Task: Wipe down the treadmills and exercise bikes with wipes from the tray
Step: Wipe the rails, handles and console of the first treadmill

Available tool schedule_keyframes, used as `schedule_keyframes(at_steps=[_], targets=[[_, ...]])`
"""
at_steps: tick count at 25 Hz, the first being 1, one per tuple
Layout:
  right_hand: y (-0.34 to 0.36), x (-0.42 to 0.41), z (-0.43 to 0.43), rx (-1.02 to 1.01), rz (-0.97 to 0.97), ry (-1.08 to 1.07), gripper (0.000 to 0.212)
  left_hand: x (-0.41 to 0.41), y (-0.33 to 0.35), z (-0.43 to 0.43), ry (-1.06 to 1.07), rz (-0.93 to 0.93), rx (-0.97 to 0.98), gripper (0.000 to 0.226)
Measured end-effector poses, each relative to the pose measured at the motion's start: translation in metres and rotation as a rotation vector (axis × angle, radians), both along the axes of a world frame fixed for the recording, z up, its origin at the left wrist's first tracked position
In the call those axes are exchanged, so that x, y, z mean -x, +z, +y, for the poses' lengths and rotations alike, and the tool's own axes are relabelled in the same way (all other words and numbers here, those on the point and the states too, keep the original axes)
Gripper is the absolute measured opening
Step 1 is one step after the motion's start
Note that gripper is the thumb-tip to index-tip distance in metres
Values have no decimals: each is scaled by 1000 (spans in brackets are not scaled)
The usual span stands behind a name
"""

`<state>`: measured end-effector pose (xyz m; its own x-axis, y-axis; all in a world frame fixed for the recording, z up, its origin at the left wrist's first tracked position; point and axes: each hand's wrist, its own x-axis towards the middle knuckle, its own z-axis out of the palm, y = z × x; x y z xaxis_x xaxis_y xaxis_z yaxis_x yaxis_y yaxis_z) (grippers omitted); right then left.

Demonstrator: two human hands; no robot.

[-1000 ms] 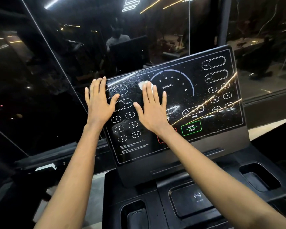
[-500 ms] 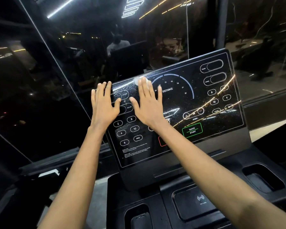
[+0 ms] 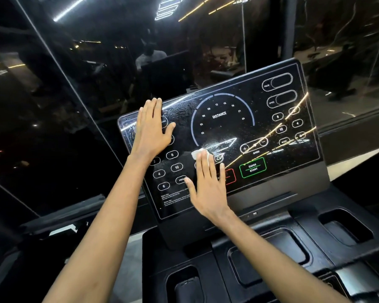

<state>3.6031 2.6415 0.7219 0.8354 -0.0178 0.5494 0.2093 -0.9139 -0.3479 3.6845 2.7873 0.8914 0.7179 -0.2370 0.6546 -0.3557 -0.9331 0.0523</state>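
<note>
The treadmill panel [image 3: 271,132] stands tilted back, black and glossy, and both of the person's bare hands lie on it. The left hand [image 3: 151,130] is spread flat over the panel's upper left part. Its fingers [image 3: 154,108] are straight and close together, reaching up to the top edge, with the thumb out toward the panel's middle. It holds nothing.

The right hand [image 3: 208,186] lies flat on the panel's lower middle, its fingers [image 3: 204,165] straight rather than curled, pressing a white wipe [image 3: 197,153] against the surface. The wipe is bunched small and mostly hidden under those fingers. Only a bit shows past the fingertips, just under the DISTANCE dial [image 3: 219,115] at the panel's centre.

To the right of that hand on the panel sits a red-outlined button [image 3: 232,177], partly covered, and next to it the green QUICK START button [image 3: 252,167]. Numbered keys [image 3: 176,167] show on the panel's lower left, between the two hands. The panel is speckled with fine droplets, thickest across its middle and right side, and streaks of reflected light run over it.

Below the panel the black deck [image 3: 311,217] has a flat recess [image 3: 269,248] under the panel's middle and a deeper pocket [image 3: 346,226] under its right end. Behind the panel is a dark glass wall [image 3: 74,106] with ceiling lights mirrored in it.
</note>
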Motion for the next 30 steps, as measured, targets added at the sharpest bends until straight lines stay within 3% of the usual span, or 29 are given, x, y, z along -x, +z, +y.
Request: schedule_keyframes(at_steps=[4, 7, 11, 14, 17, 25, 30], targets=[[-18, 11, -14, -91, 100, -81, 75, -4, -3, -8, -2, -24, -16, 78], [-44, 26, -18, -47, 130, -29, 77, -5, -6, -13, -1, -27, -22, 77], [-84, 49, -42, -119, 278, -154, 83, -6, -6, -13, 0, -53, -18, 76], [-110, 73, -43, -38, 350, -131, 87, -6, -8, -15, -2, -70, -4, 75], [-108, 73, -51, -112, 400, -224, 89, -6, -10, -17, -1, -107, 9, 74], [-56, 39, -46, -325, 244, -156, 84, -11, -9, -10, -54, -122, 7, 73], [-7, 5, -42, -157, 85, -20, 77, -15, -4, -6, -70, -113, -8, 72]])
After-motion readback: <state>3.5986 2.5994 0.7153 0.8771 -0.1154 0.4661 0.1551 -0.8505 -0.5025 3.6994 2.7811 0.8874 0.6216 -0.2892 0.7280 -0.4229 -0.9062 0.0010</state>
